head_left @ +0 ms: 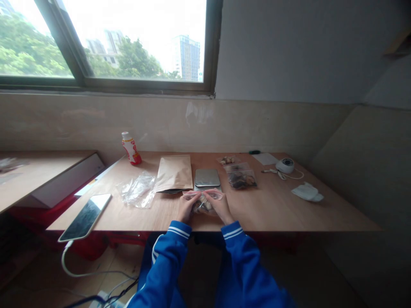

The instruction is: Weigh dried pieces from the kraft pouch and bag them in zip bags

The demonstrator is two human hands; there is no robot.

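A clear zip bag point(203, 208) with a pinkish top strip and pale brown pieces inside is between my hands at the table's front edge. My left hand point(187, 206) pinches the top strip near its middle from the left. From the right, my right hand point(218, 206) pinches the same strip, the two thumbs close together. Just beyond the bag lies a small silver scale point(207, 177). To its left is a brown paper pouch point(175, 173), its dark mouth toward me. Filled zip bags point(242, 179) with dark and brown pieces lie right of the scale.
Crumpled clear plastic bags point(136, 190) and a cabled phone point(85, 217) lie at left, the phone over the table edge. A red-and-white bottle point(131, 149) stands behind. At right are a white camera point(284, 165) with its cable, a white paper point(265, 159) and a crumpled tissue point(307, 192).
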